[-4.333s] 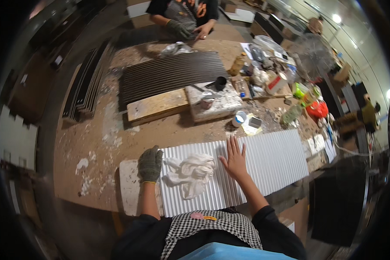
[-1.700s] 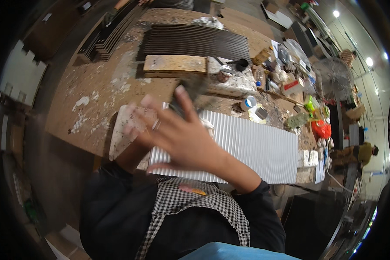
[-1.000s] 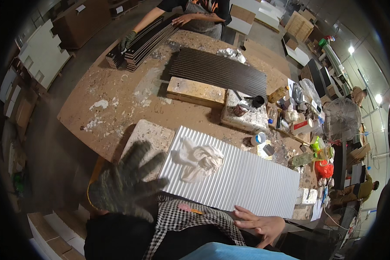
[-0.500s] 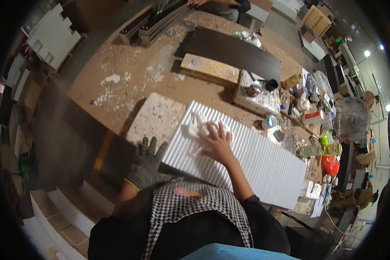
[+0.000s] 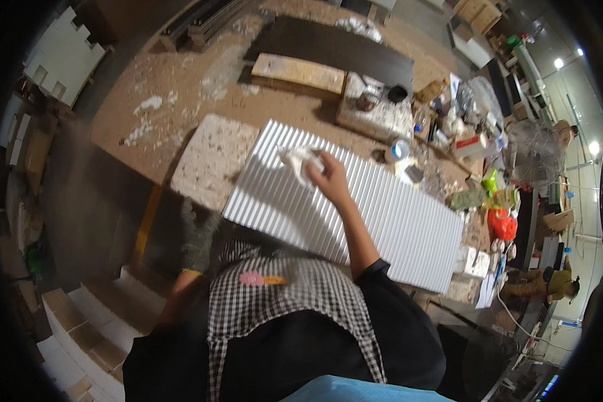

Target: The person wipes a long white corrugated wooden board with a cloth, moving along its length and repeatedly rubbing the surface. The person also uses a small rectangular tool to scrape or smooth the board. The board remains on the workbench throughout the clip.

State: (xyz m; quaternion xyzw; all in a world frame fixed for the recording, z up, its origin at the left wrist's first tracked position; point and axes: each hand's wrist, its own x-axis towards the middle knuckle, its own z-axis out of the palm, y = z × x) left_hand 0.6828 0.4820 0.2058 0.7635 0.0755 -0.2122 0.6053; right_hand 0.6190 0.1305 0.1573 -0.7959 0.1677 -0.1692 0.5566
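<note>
A white ribbed panel lies at a slant across the near part of the workbench, its left end by a speckled pale block. My bare right hand is closed on a crumpled white cloth, which rests on the ribs toward the panel's upper left. In a dark knitted glove, my left hand is off the panel, beside its near left corner and just below the block. Motion blurs it, but its fingers look stretched out and nothing shows in them.
Beyond the panel are a wooden block, a dark board and a second speckled block bearing small cups. Jars, bags and tools clutter the bench's right side. A fan stands past it. Stacked boards sit at lower left.
My right hand has gone from lying spread on the cloth to gripping it in a bunch. My gloved left hand has drawn its fingers in from the panel's edge. The whole view has shifted slightly.
</note>
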